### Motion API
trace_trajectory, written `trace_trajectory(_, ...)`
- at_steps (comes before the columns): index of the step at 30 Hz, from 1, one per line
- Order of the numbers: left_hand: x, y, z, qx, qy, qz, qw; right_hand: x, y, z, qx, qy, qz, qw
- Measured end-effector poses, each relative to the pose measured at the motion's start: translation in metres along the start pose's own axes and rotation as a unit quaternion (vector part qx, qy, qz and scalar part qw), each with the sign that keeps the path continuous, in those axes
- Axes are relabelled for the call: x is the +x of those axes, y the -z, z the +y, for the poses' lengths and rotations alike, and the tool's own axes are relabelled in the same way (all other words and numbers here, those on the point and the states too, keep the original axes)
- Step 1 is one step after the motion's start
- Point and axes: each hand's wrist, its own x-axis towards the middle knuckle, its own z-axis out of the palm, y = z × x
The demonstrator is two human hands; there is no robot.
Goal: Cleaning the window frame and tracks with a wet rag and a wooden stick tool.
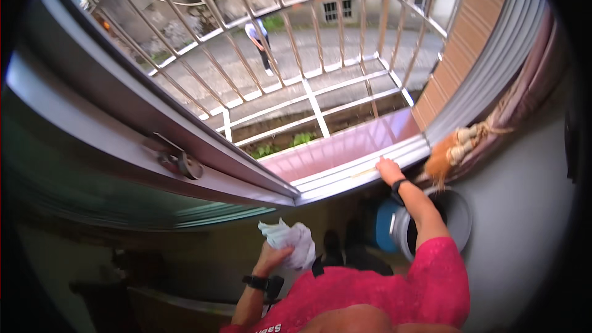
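My left hand (274, 257) grips a crumpled white cloth (296, 243) in front of my body, below the sliding window's sash. My right hand (389, 169) reaches out to the metal window track (333, 183), near its right end. A thin, pale yellowish strip (364, 173) lies along the track at my right fingertips; whether the fingers hold it cannot be told. Beyond the track is a pink, glossy outer ledge (337, 148). The sash frame (222, 180) at the left bears a round metal latch (189, 166).
Metal security bars (317, 101) enclose the window outside; a person (260, 41) stands on the ground beyond. A tied curtain (513, 111) with an orange tassel (441, 159) hangs at the right. Beneath my right arm are a grey bucket (458, 222) and a blue container (387, 226).
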Motion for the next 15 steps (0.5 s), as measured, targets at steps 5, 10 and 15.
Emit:
trace_trajectory(5, -0.019, -0.004, 0.012, 0.057, 0.093, -0.091, 0.990, -0.002, -0.008, 0.009, -0.058, 0.030, 0.070, 0.995)
trace_trajectory(10, -0.020, -0.010, 0.014, 0.001, 0.100, -0.056, 0.993, 0.006, -0.004, 0.014, -0.030, -0.035, 0.070, 0.996)
trace_trajectory(15, -0.024, -0.014, 0.010, -0.027, 0.118, -0.036, 0.992, 0.008, -0.004, 0.021, -0.040, 0.032, 0.069, 0.996)
